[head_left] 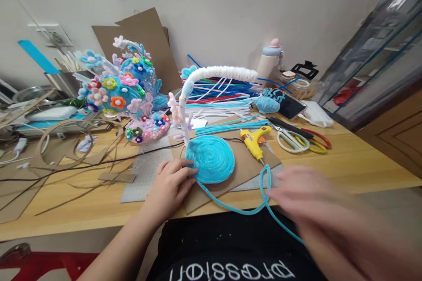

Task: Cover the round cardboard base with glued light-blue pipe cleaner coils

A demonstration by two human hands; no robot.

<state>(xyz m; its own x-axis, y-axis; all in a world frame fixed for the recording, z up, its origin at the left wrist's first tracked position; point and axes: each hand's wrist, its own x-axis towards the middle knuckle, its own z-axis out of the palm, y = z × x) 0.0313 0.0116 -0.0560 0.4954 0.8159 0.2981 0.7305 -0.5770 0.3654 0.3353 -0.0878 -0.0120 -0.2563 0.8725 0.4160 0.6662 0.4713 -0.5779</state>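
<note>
A round disc of coiled blue pipe cleaner (211,159) lies on the cardboard, with a white wrapped stem (183,116) rising from its left side and arching right. My left hand (174,182) grips the disc's lower left edge between fingers and thumb. From that edge a loose blue pipe cleaner strand (227,206) runs right and loops up beside my right hand (293,195). That hand is smeared by motion, its fingertips at the loop; whether they pinch the strand I cannot tell. A yellow hot glue gun (255,140) lies just behind the loop, nozzle toward me.
Scissors (292,140) and red- and yellow-handled pliers (316,140) lie right of the glue gun. Bundled pipe cleaners (220,96) fill the back. A flower-covered blue piece (121,88) stands at left. Black cord (132,158) crosses the table near cardboard rings (66,145). A bottle (268,63) stands behind.
</note>
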